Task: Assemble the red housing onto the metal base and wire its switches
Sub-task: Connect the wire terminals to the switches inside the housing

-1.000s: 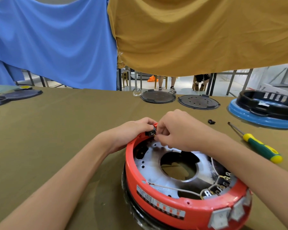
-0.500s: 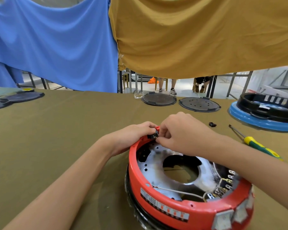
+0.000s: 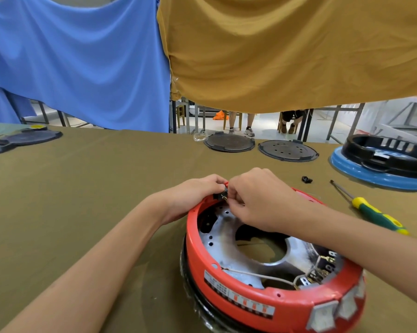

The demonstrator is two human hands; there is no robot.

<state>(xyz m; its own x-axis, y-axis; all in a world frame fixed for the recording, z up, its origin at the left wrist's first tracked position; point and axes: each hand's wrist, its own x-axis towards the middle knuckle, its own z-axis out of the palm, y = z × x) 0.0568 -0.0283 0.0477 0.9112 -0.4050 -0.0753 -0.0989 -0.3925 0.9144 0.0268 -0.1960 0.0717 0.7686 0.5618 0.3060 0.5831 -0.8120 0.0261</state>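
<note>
The red housing [image 3: 262, 299] sits around the metal base [image 3: 229, 241] on the olive-covered table, with white switches [image 3: 322, 317] on its near right side. A white wire [image 3: 258, 275] runs across the base to terminals [image 3: 320, 272] inside the near right wall. At the housing's far rim sits a small black switch part [image 3: 219, 195]. My left hand [image 3: 193, 198] grips the rim and that part from the left. My right hand [image 3: 258, 200] pinches something small at the part from the right; my fingers hide it.
A green and yellow screwdriver [image 3: 373, 213] lies to the right. A small black piece [image 3: 306, 179] lies beyond the housing. Two black round lids [image 3: 229, 142] [image 3: 288, 150] lie at the back, and a blue and black housing [image 3: 382, 162] stands at the far right. Dark lids [image 3: 22, 138] lie far left.
Both hands stay at the far rim of the housing with only small finger shifts. The camera has tilted a little, so the scene sits lower in the frame.
</note>
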